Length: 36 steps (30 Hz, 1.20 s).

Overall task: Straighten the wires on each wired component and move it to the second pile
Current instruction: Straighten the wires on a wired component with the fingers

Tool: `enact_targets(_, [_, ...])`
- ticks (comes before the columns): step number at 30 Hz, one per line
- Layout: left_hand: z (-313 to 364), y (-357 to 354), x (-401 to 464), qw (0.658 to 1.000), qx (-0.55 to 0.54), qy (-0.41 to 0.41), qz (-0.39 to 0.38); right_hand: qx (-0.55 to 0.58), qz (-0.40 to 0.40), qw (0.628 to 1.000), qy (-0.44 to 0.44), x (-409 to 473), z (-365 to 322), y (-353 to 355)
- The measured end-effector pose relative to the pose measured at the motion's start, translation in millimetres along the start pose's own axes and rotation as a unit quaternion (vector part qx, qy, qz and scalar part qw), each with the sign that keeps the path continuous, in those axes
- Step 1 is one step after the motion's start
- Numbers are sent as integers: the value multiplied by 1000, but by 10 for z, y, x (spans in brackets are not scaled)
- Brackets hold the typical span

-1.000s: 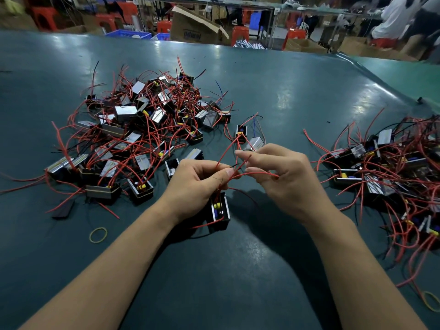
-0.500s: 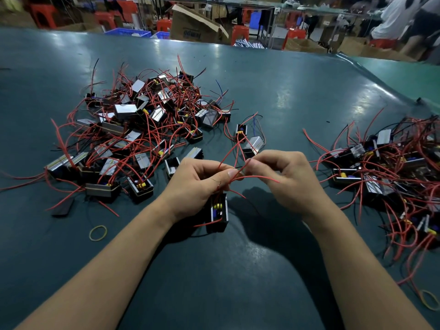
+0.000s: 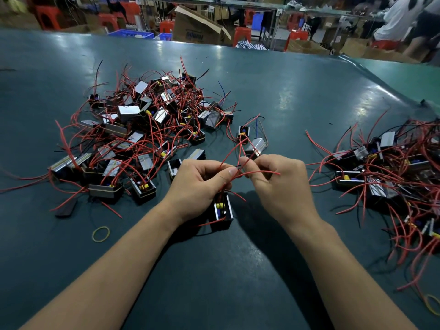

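A small black box component (image 3: 222,211) with yellow and blue parts inside hangs below my left hand (image 3: 198,184), which grips its red wires. My right hand (image 3: 278,184) pinches those red wires (image 3: 259,173) close to my left thumb; some loose ends stick up and to the right. A large tangled pile of like components (image 3: 142,129) lies on the table at the left. A second pile (image 3: 395,177) lies at the right edge.
The dark green table (image 3: 214,270) spreads around both piles. A yellow rubber band (image 3: 101,233) lies near my left forearm, another rubber band (image 3: 432,303) at the lower right. Two stray components (image 3: 250,139) sit just beyond my hands. Boxes and red stools stand behind the table.
My right hand has drawn in toward my left hand along the red wires. The component has stayed below my left hand.
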<state>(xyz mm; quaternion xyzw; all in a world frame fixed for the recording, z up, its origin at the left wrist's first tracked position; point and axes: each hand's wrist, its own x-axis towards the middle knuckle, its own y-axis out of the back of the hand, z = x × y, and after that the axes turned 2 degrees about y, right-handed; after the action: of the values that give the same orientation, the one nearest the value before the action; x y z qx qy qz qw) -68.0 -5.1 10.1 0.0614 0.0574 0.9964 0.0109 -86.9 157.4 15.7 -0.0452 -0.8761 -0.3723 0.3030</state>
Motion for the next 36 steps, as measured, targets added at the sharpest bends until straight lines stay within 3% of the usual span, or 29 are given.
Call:
enact_targets(3, [1, 7, 9, 1000, 0, 5, 11, -24, -21, 998, 57, -12, -24, 33])
enact_targets(8, [13, 16, 13, 1000, -6, 8, 11, 75, -39, 994, 70, 43, 81, 172])
enact_targets(15, [31, 27, -9, 999, -37, 30, -16, 3, -44, 985, 169, 69, 175, 107])
enact_targets(21, [49, 35, -19, 998, -31, 32, -43, 51, -85, 985, 143, 71, 159, 165])
enact_targets(22, [52, 36, -23, 998, -32, 30, -55, 85, -90, 985, 121, 53, 123, 161])
enact_targets(24, [54, 33, -37, 996, -34, 17, -75, 212, -112, 971, -19, 39, 39, 149])
enact_targets(26, [51, 9, -49, 997, -37, -3, -67, 340, -158, 903, -210, 72, -6, 181])
enact_targets(27, [51, -6, -55, 997, -42, -13, -59, 409, -199, 837, -303, 91, -20, 206])
enact_targets(28, [52, -24, -60, 997, -45, -21, -53, 488, -237, 746, -385, 113, -33, 225])
enact_targets(29, [51, -38, -59, 997, -44, -26, -49, 556, -256, 657, -440, 129, -37, 229])
enact_targets(30, [45, -47, -53, 998, -37, -26, -46, 600, -255, 597, -468, 133, -39, 218])
enact_targets(31, [32, -45, -44, 999, -26, -22, -41, 613, -245, 580, -478, 131, -38, 194])
enact_targets(32, [20, -41, -33, 999, -18, -18, -34, 593, -232, 607, -475, 130, -38, 170])
enact_targets(35, [12, -16, -3, 1000, -16, -9, -14, 441, -174, 780, -408, 119, -39, 116])
enact_targets(36, [12, -12, 8, 1000, -22, -4, -4, 413, -153, 806, -395, 114, -33, 113])
